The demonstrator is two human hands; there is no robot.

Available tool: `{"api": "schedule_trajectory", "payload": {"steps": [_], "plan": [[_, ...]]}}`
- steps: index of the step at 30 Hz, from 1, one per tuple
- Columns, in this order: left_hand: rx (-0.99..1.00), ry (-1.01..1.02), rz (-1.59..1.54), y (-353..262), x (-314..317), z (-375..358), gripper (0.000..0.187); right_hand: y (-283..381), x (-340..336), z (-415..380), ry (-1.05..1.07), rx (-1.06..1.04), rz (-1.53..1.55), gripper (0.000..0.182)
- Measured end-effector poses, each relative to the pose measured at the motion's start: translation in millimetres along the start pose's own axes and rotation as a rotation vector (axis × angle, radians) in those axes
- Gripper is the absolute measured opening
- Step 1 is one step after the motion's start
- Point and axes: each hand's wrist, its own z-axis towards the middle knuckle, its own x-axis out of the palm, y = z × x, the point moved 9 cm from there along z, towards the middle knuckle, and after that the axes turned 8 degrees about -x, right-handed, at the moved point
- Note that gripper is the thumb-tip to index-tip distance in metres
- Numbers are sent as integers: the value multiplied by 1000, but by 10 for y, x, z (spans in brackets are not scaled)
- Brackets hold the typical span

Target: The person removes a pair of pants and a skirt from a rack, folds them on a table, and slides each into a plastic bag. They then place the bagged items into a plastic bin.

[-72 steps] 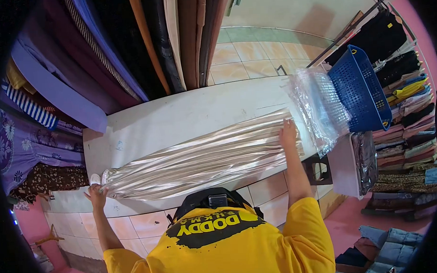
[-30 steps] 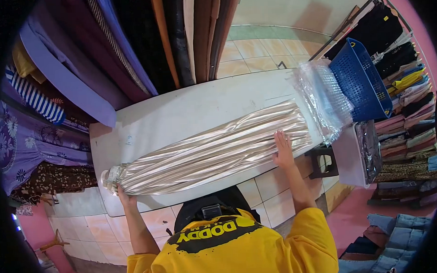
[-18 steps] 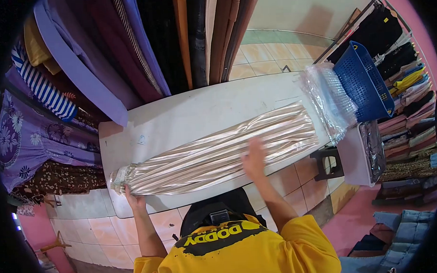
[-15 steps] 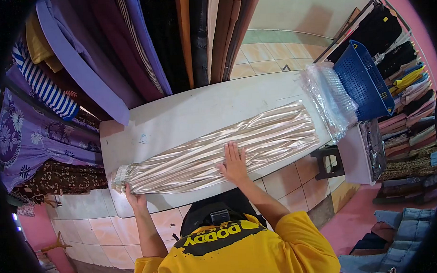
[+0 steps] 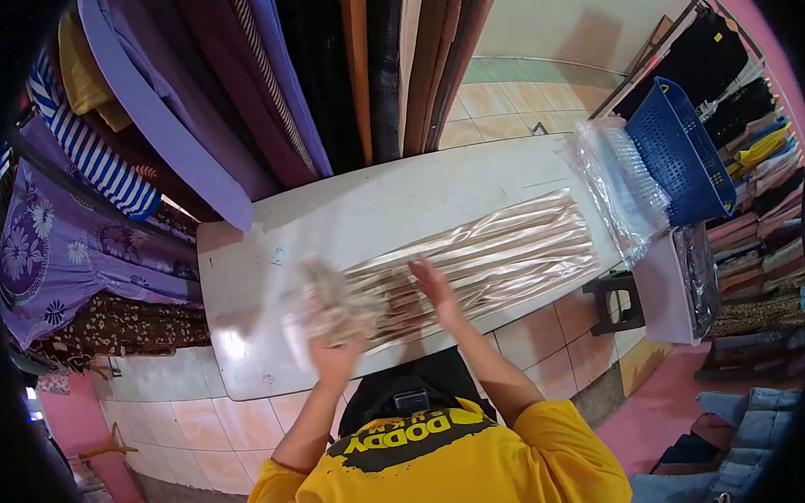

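Note:
A shiny cream pleated garment (image 5: 518, 247) lies lengthwise on the white table (image 5: 244, 284), its right part flat. Its gathered left end is lifted and blurred by motion. My left hand (image 5: 337, 353) is closed on that end, over the table's near side. My right hand (image 5: 433, 290) is raised a little over the middle of the cloth, fingers apart and holding nothing. A shadow falls on the pleats beside it.
Clear plastic bags (image 5: 608, 182) and a blue basket (image 5: 678, 158) stand at the table's right end. Hanging clothes (image 5: 211, 90) line the far left. A dark stool (image 5: 615, 302) is below the right edge.
My left hand has carried the gathered end rightward, folding it toward the middle. My right hand has come up off the cloth. The view has shifted slightly.

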Motion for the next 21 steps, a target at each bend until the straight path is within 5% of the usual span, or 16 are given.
{"api": "schedule_trajectory", "payload": {"steps": [2,4,6,9,12,16,21], "plan": [[511,48,597,-887,555,-190,47,130,-417,-61,-125,138,486,75],[803,341,611,-836,882,-127,56,193,-843,-125,-265,154,664,76],[707,355,829,-480,1028,83,63,127,-1133,-241,-458,220,620,74],[449,257,964,79,1037,334,63,221,-1076,-264,-363,290,580,64],[421,192,962,202,1056,358,65,66,-1306,-250,-370,271,643,52],[438,144,928,233,1060,363,66,99,-1665,-347,-401,255,159,49],[433,127,898,288,1044,392,66,265,-1750,-419,-529,266,387,47]]}}
